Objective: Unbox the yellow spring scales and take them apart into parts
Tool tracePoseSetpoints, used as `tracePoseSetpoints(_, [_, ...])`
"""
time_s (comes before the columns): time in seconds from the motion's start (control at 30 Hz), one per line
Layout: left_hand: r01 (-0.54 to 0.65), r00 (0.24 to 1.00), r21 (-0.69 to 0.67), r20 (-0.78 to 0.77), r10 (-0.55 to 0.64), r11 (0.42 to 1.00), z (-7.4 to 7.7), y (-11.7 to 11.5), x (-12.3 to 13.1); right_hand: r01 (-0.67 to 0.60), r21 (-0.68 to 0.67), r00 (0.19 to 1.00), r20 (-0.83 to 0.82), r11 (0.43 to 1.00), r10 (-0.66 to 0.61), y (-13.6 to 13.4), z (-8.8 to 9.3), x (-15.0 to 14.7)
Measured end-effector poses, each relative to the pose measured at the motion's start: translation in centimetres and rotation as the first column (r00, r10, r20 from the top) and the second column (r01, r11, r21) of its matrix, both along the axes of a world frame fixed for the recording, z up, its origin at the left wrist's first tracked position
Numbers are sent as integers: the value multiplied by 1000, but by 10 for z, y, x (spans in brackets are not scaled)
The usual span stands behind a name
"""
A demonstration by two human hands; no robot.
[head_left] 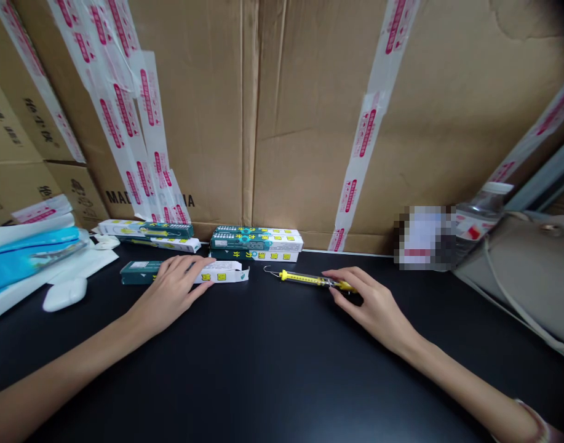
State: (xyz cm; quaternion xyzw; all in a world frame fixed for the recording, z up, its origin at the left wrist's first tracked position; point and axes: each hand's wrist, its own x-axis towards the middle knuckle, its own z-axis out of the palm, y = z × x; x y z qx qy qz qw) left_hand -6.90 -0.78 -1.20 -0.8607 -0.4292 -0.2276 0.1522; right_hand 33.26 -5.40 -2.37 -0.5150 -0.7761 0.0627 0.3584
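Note:
My left hand (pixel 173 289) lies palm down with fingers stretched over a long green and white box (pixel 226 272) on the black table (pixel 272 357). My right hand (pixel 371 301) rests at the right end of a thin yellow and clear tube with a wire hook (pixel 304 279), its fingertips touching the tube. The tube lies flat on the table between my hands. Behind it sit more green and white boxes (pixel 256 241), stacked, and further ones (pixel 147 232) to the left.
Taped cardboard cartons (pixel 286 111) wall off the back. At the left lie blue and white packets (pixel 27 252) and a white earbud case (pixel 64 293). A plastic bottle (pixel 482 215) and a grey bag (pixel 531 271) stand at the right.

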Motion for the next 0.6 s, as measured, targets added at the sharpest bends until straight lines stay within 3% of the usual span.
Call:
tracePoseSetpoints(0.33, [-20, 1000, -16, -3, 20, 1000, 2, -2, 1, 13, -51, 953, -302, 999, -28, 5, -4, 4])
tracePoseSetpoints(0.6, [-21, 1000, -12, 1, 21, 1000, 3, -2, 1, 71, -99, 959, -267, 993, -95, 15, -8, 14])
